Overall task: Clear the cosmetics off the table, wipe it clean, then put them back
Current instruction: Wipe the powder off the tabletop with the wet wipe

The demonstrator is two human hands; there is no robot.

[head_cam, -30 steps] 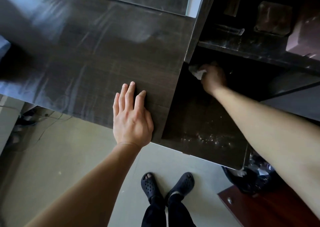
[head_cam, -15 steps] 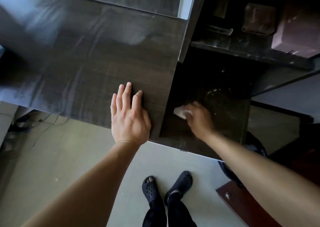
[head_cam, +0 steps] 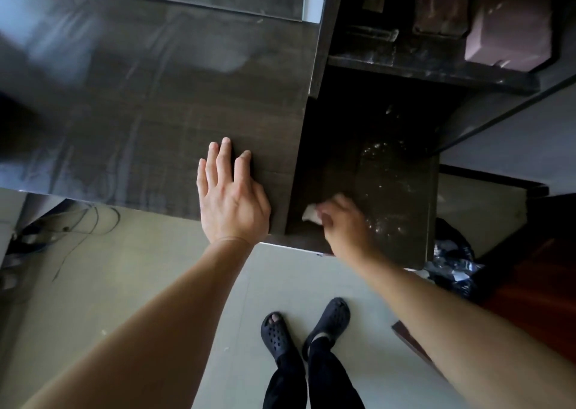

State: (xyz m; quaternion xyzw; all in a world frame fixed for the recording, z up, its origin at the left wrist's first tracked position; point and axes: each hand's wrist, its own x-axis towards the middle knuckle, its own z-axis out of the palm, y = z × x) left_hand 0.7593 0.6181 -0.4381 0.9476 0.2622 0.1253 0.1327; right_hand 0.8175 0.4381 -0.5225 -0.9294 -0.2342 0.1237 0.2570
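Observation:
My left hand lies flat, fingers apart, on the front edge of the dark wood table top. To its right is a lower dark shelf surface with wet, shiny specks. My right hand presses a small white wipe onto the near left corner of that lower surface. No cosmetics stand on the table top.
A higher shelf at the upper right holds a mauve box, a brown square container and a flat item. A black bin bag sits on the floor at right. Cables lie under the table's left side. My feet in black clogs stand below.
My right hand has dragged the wipe from the back of the lower surface to its front left corner. My left hand has stayed flat on the table top.

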